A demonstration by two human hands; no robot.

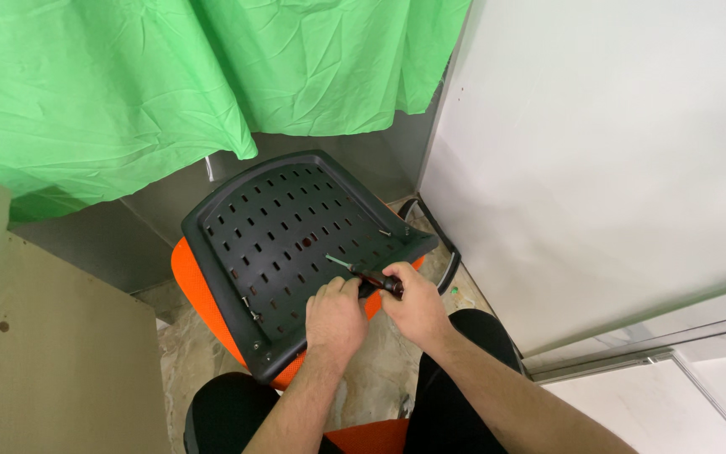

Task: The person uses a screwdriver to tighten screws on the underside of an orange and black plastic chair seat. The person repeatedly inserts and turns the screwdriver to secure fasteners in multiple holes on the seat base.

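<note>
Green crumpled cloth [170, 76] hangs across the back of this cramped corner, with a plain white panel [615, 151] leaning in on one side and a pale particle-board slab [52, 353] standing on the other, over a mottled stone floor [380, 378]. Between them a seated person in black trousers [472, 336] bends over a black perforated plastic seat shell [287, 244] that lies tilted with its underside up, the orange mesh cushion [199, 294] peeking out beneath its edges. Both hands meet near the shell's lower right part. The right hand [418, 307] has its fingers curled tight around the dark handle of a screwdriver [363, 273] whose thin shaft angles up and left, its tip resting on or just above the slotted surface; I cannot tell whether it sits in a screw head. The left hand [335, 315] is loosely closed just beside the handle, fingertips touching the tool where shaft meets grip, seemingly steadying it rather than gripping anything of its own. A small screw [384, 232] stands on the shell's far edge, another shows near the near-left rim. To my eye the work is at the fastening stage, the driver being lined up; a careful seating of the tip, held square while the left hand keeps the shaft from wandering, seems what it calls for.
</note>
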